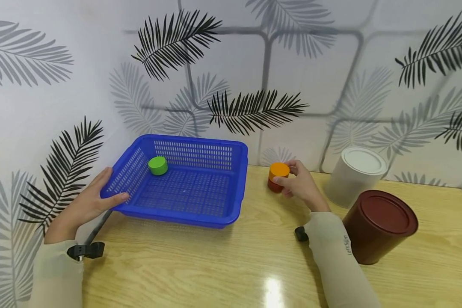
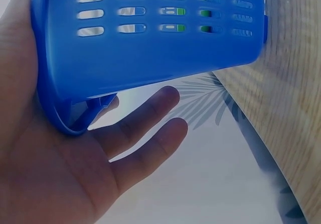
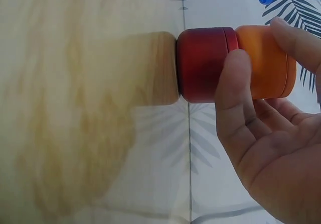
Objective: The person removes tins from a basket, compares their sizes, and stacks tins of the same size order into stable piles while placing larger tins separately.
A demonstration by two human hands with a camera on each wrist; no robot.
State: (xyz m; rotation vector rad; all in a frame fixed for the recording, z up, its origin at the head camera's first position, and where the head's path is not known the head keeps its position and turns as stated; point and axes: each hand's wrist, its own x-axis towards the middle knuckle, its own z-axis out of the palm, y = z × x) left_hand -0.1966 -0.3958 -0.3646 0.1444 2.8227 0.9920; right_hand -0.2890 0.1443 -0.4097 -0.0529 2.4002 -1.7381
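My left hand [image 1: 88, 199] rests at the left corner of a blue plastic basket [image 1: 240, 184], thumb along the rim. In the left wrist view, two fingers extend fairly straight beneath the basket's rim [image 2: 42, 83], apart from its wall. A small green round canister [image 1: 158, 166] sits inside the basket, at its back left. My right hand [image 1: 298, 184] pinches a small orange round canister [image 1: 279, 169] between thumb and fingers. The orange one stands on a small dark red canister [image 3: 203, 66], and the thumb overlaps the seam between them. The red one rests on the table.
A large white lidded canister [image 1: 354, 179] and a large dark red lidded canister [image 1: 379, 229] stand to the right, beside my right forearm. Behind the wooden table [image 1: 200, 265] is a pale leaf-patterned backdrop [image 1: 231, 64], close to the basket's back.
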